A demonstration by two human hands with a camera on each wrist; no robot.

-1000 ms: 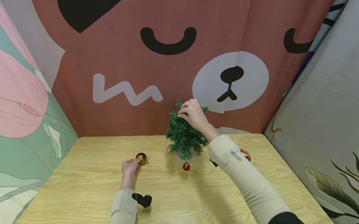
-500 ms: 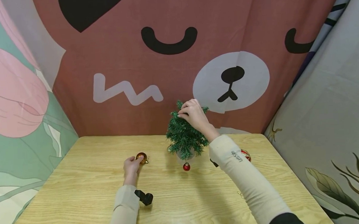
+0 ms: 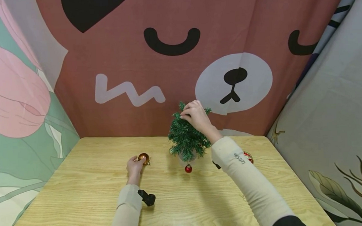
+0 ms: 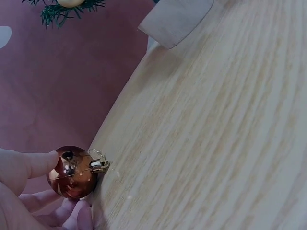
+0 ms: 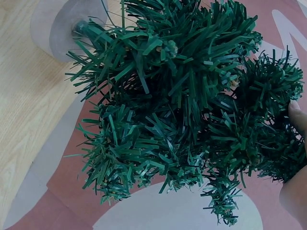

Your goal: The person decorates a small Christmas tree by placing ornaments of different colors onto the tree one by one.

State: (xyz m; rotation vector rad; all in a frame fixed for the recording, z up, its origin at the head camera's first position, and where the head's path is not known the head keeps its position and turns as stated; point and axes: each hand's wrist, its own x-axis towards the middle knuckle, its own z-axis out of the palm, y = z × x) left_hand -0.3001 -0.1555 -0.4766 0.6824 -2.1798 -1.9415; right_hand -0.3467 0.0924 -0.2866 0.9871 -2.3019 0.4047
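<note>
My left hand [image 3: 134, 166] pinches a shiny copper-coloured Christmas bauble [image 3: 144, 158] at the tabletop, left of a small artificial Christmas tree [image 3: 185, 138]. Close up in the left wrist view, the thumb presses one side of the bauble [image 4: 72, 179] and the fingers lie beneath it. Its gold cap and clear loop point away from the palm. My right hand [image 3: 196, 115] grips a branch near the treetop, with its fingertips partly hidden. Green needles of the tree [image 5: 187, 62] fill most of the right wrist view. A small red bauble [image 3: 188, 168] hangs low at the tree's front.
The tree stands in a pale pot [image 3: 183, 160] on the wooden table [image 3: 90, 194]. A red striped bauble [image 3: 249, 156] lies to the right, partly behind the right sleeve. Some small gold item [image 3: 242, 196] lies by that forearm. A printed curtain [image 3: 123, 122] closes off the back.
My left hand and forearm have shifted slightly to the right, with the bauble staying nearly in place. The right hand keeps its grip at the treetop.
</note>
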